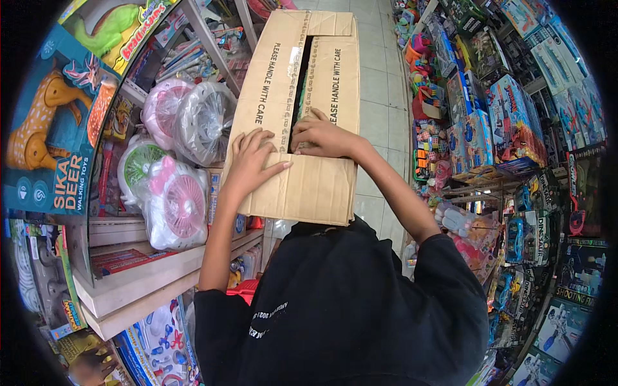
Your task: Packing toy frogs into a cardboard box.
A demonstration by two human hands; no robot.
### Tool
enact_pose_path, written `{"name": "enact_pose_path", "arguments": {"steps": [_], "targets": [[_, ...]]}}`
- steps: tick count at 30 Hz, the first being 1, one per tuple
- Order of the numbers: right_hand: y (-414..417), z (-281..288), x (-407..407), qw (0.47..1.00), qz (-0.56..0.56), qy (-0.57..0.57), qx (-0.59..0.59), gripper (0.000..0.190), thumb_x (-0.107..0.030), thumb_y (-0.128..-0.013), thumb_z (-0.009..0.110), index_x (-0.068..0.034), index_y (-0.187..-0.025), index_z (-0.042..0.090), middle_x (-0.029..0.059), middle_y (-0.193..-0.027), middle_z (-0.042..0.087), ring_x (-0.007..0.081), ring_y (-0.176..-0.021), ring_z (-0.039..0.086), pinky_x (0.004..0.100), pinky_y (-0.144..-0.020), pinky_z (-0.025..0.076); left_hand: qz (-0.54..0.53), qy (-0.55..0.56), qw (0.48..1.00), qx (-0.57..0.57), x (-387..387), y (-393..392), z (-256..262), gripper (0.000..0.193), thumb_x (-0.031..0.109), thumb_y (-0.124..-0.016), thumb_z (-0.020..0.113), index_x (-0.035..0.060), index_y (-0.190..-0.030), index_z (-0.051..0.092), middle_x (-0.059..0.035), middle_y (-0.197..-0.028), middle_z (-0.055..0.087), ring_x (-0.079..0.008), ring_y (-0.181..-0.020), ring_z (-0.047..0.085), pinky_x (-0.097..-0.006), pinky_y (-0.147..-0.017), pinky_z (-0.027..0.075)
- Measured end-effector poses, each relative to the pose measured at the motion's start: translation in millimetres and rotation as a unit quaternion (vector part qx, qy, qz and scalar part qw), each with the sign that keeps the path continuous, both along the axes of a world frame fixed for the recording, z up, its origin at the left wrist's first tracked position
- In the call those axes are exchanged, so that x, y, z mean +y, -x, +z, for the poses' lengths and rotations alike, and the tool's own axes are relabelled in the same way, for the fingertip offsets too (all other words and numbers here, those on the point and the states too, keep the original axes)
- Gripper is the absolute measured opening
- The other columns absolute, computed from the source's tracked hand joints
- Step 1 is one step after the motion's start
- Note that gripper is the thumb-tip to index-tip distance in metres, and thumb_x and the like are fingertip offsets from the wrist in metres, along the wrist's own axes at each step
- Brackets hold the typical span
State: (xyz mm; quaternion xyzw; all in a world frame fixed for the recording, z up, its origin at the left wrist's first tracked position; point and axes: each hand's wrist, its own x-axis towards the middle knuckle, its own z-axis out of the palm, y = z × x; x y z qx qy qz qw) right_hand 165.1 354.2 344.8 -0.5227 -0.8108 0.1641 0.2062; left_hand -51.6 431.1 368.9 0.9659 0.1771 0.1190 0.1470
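Observation:
A long brown cardboard box with printed handling text lies before me, its top flaps parted by a narrow dark gap. Something green shows inside the gap, too little to identify. My left hand rests spread on the left flap and the near end flap, with nothing in its fingers. At the near end of the gap is my right hand, its fingers bent over the edge of the right flap; the fingertips are partly hidden, so its hold cannot be told.
Plastic-wrapped toy fans stand on a white shelf close at the left, near boxed toys. Shelves of boxed toys line the right. A tiled floor aisle runs beside the box.

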Motion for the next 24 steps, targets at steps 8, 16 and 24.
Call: {"name": "enact_pose_path", "arguments": {"steps": [8,16,24], "targets": [[15,9,-5,0.991,-0.005,0.117,-0.059,0.053,-0.051,-0.084,0.041,-0.003,-0.102,0.059,0.0117,-0.106,0.053,0.0253,-0.114,0.042,0.0557,-0.102,0.011,-0.049,-0.017,0.998,0.021,8,-5,-10,0.028,0.031,-0.081,0.053,0.0116,-0.101,0.059,-0.0142,-0.123,0.039,-0.0329,-0.123,0.025,-0.0492,-0.101,0.012],[43,-3,-23,0.995,-0.075,0.062,-0.036,0.069,-0.057,-0.075,0.051,0.000,-0.113,0.052,0.0158,-0.112,0.052,0.0291,-0.113,0.043,0.0551,-0.101,0.013,-0.125,-0.026,0.991,0.040,33,-18,-3,0.022,0.024,-0.083,0.047,0.0114,-0.098,0.058,-0.0149,-0.125,0.037,-0.0318,-0.125,0.024,-0.0554,-0.099,0.016],[35,5,-28,0.996,-0.068,0.054,0.031,0.059,-0.051,-0.076,0.054,-0.001,-0.107,0.053,0.0157,-0.106,0.053,0.0288,-0.108,0.046,0.0502,-0.102,0.015,-0.111,0.001,0.994,-0.018,30,-18,-1,0.022,0.026,-0.078,0.055,0.0099,-0.093,0.056,-0.0163,-0.121,0.036,-0.0313,-0.121,0.030,-0.0618,-0.096,0.014]]}}
